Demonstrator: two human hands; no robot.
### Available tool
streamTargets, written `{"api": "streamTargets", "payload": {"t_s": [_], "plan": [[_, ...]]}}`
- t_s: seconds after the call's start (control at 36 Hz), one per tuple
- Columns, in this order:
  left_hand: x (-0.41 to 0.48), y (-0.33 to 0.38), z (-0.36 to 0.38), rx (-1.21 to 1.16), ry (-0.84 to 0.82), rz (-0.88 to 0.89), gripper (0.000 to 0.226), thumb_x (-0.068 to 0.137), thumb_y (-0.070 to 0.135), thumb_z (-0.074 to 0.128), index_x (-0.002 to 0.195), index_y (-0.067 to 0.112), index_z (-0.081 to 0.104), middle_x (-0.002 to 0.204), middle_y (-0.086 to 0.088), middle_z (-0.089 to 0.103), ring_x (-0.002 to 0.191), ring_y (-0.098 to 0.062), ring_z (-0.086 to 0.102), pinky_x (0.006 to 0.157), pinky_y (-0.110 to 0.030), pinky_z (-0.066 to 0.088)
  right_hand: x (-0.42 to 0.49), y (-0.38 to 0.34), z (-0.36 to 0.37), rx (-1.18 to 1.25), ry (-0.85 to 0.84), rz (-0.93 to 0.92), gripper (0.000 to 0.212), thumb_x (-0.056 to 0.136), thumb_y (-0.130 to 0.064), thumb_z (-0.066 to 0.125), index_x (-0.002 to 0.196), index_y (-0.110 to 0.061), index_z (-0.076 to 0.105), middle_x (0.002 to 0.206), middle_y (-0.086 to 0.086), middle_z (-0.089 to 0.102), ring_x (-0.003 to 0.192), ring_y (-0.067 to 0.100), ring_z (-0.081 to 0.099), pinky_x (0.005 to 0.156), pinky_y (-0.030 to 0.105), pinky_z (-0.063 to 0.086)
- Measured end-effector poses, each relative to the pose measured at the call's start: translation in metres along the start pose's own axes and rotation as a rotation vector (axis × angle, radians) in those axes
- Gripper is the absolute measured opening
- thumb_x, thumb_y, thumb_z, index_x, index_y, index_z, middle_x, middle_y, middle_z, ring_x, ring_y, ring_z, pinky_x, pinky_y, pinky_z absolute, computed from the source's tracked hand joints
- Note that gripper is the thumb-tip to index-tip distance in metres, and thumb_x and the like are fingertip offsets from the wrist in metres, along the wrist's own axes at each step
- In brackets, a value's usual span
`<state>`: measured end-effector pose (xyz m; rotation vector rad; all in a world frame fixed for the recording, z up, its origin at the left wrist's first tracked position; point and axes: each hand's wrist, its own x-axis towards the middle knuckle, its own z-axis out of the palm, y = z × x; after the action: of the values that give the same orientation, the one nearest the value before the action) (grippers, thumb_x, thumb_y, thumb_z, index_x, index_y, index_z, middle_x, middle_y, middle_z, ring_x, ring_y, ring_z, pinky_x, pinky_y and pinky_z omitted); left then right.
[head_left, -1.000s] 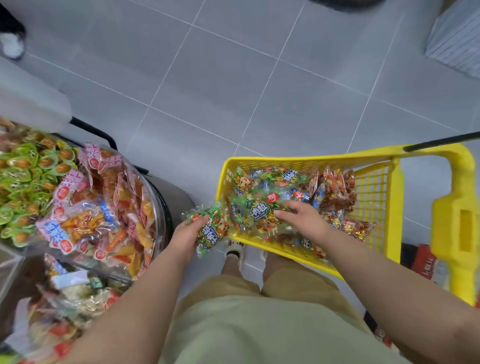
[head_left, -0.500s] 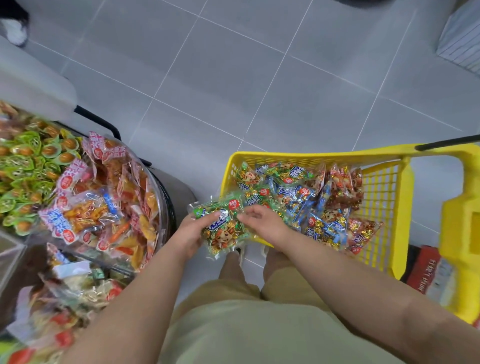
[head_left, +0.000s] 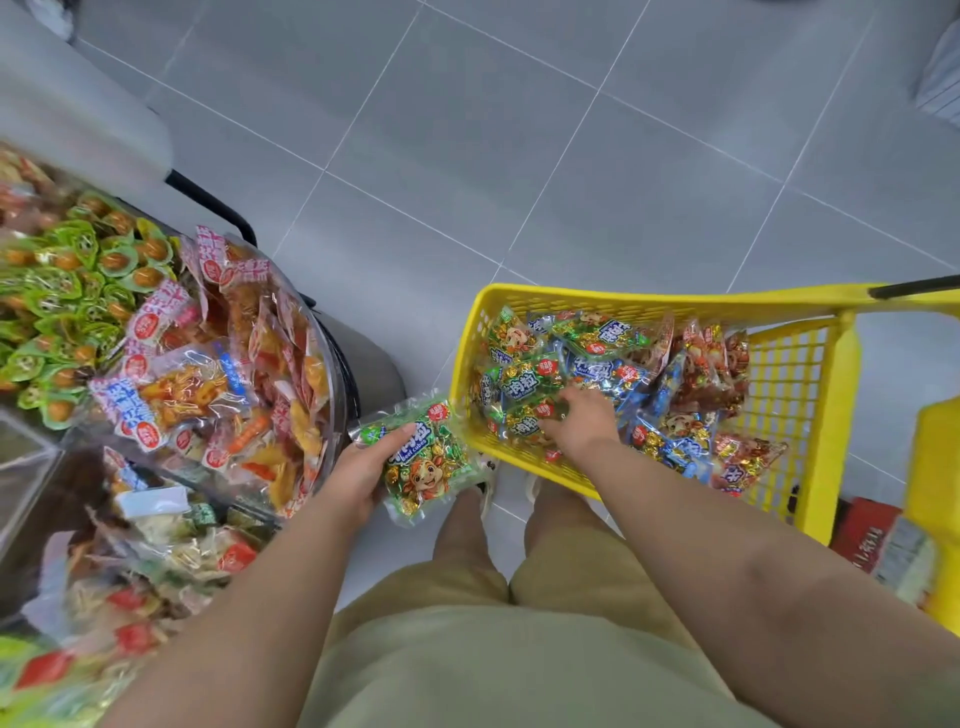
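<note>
My left hand (head_left: 363, 467) grips a small stack of green snack packets (head_left: 423, 460) just left of the yellow shopping basket (head_left: 810, 384). The top packet shows a cartoon animal and wrapped sweets inside. My right hand (head_left: 579, 423) is down inside the basket. Its fingers curl onto a green packet (head_left: 524, 428) near the basket's left wall. Green packets fill the left side of the basket, blue packets (head_left: 670, 441) lie in the middle, and red packets (head_left: 711, 374) sit to the right.
On the left stands a round clear display bin (head_left: 332, 364) heaped with orange and red snack packets (head_left: 208, 384), with green ones (head_left: 62, 301) behind it. More packets lie lower left. The floor is grey tile (head_left: 519, 156). Red boxes (head_left: 867, 530) sit under the basket's yellow frame.
My right hand came from the basket to the packets in my left hand, then returned to the basket. The left hand's green packets moved slightly lower.
</note>
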<state>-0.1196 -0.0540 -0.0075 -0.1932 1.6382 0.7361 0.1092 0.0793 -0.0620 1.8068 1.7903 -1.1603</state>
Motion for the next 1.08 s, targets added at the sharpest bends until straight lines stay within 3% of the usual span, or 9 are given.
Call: {"api": "streamTargets", "payload": {"t_s": [0.14, 0.25, 0.33, 0.42, 0.53, 0.69, 0.83, 0.92, 1.08], "plan": [[-0.002, -0.006, -0.01, 0.065, -0.051, -0.027, 0.026, 0.083, 0.023, 0.072, 0.1, 0.005, 0.067, 0.086, -0.009, 0.076, 0.071, -0.02, 0.074, 0.052, -0.025, 0.056, -0.008, 0.003, 0.0, 0.094, 0.043, -0.007, 0.027, 0.087, -0.032, 0.065, 0.101, -0.016, 0.048, 0.101, 0.01, 0.061, 0.085, 0.027, 0.056, 0.068, 0.033, 0.046], [-0.002, -0.009, -0.016, 0.109, -0.071, -0.025, 0.035, 0.077, 0.027, 0.076, 0.103, 0.005, 0.067, 0.091, -0.01, 0.076, 0.075, -0.021, 0.074, 0.057, -0.026, 0.056, -0.029, 0.006, -0.005, 0.118, 0.155, 0.007, 0.035, 0.087, -0.039, 0.063, 0.113, -0.018, 0.051, 0.097, 0.006, 0.063, 0.083, 0.028, 0.059, 0.071, 0.037, 0.05], [-0.003, -0.009, -0.022, 0.143, -0.104, 0.003, 0.065, 0.054, 0.043, 0.083, 0.106, 0.008, 0.065, 0.105, -0.012, 0.073, 0.083, -0.02, 0.074, 0.066, -0.028, 0.057, -0.052, 0.008, -0.007, 0.265, 0.239, -0.005, 0.043, 0.087, -0.041, 0.064, 0.121, -0.018, 0.051, 0.098, -0.002, 0.056, 0.087, 0.024, 0.056, 0.074, 0.034, 0.047], [-0.007, -0.008, -0.034, 0.238, -0.094, 0.05, 0.121, 0.03, 0.064, 0.089, 0.131, 0.007, 0.054, 0.131, -0.013, 0.06, 0.119, -0.03, 0.058, 0.105, -0.047, 0.043, -0.074, 0.01, -0.003, 0.463, 0.259, -0.005, 0.038, 0.087, -0.037, 0.065, 0.117, -0.019, 0.049, 0.093, -0.011, 0.047, 0.09, 0.018, 0.046, 0.074, 0.028, 0.036], [-0.021, -0.011, -0.044, 0.181, -0.033, 0.093, 0.147, 0.028, 0.063, 0.091, 0.147, 0.003, 0.028, 0.146, -0.018, 0.044, 0.132, -0.036, 0.045, 0.111, -0.053, 0.034, -0.096, 0.008, 0.001, 0.569, 0.207, 0.033, 0.055, 0.086, -0.04, 0.065, 0.13, -0.014, 0.046, 0.109, -0.005, 0.05, 0.104, 0.021, 0.049, 0.084, 0.029, 0.037], [-0.058, -0.053, -0.038, 0.087, 0.159, 0.176, 0.095, 0.066, 0.047, 0.083, 0.14, 0.005, 0.041, 0.145, -0.015, 0.046, 0.13, -0.032, 0.045, 0.107, -0.045, 0.036, -0.107, 0.003, 0.005, 0.482, 0.061, -0.001, 0.062, 0.087, -0.041, 0.064, 0.131, -0.001, 0.046, 0.112, 0.01, 0.057, 0.095, 0.023, 0.051, 0.082, 0.031, 0.039], [-0.093, -0.121, -0.036, -0.022, 0.242, 0.199, 0.024, 0.073, 0.034, 0.083, 0.086, 0.023, 0.066, 0.096, 0.002, 0.071, 0.082, -0.01, 0.063, 0.074, -0.025, 0.048, -0.118, 0.003, 0.026, 0.386, -0.055, -0.056, 0.052, 0.086, -0.038, 0.065, 0.123, -0.003, 0.053, 0.115, 0.014, 0.06, 0.104, 0.028, 0.056, 0.088, 0.036, 0.045], [-0.112, -0.159, -0.043, -0.123, 0.331, 0.207, 0.019, 0.073, 0.033, 0.083, 0.076, 0.027, 0.065, 0.067, 0.019, 0.064, 0.063, 0.005, 0.057, 0.05, -0.012, 0.04, -0.127, 0.003, 0.045, 0.274, -0.087, -0.113, 0.038, 0.086, -0.034, 0.065, 0.105, -0.002, 0.06, 0.104, 0.016, 0.064, 0.088, 0.026, 0.056, 0.074, 0.03, 0.04], [-0.146, -0.23, -0.072, -0.416, 0.474, 0.157, 0.023, 0.073, 0.031, 0.082, 0.084, 0.02, 0.065, 0.079, 0.003, 0.072, 0.069, -0.007, 0.065, 0.055, -0.021, 0.045, -0.151, -0.011, 0.083, 0.103, -0.187, -0.237, 0.018, 0.083, -0.028, 0.068, 0.094, -0.017, 0.059, 0.095, 0.008, 0.063, 0.08, 0.021, 0.054, 0.072, 0.026, 0.038]]}}
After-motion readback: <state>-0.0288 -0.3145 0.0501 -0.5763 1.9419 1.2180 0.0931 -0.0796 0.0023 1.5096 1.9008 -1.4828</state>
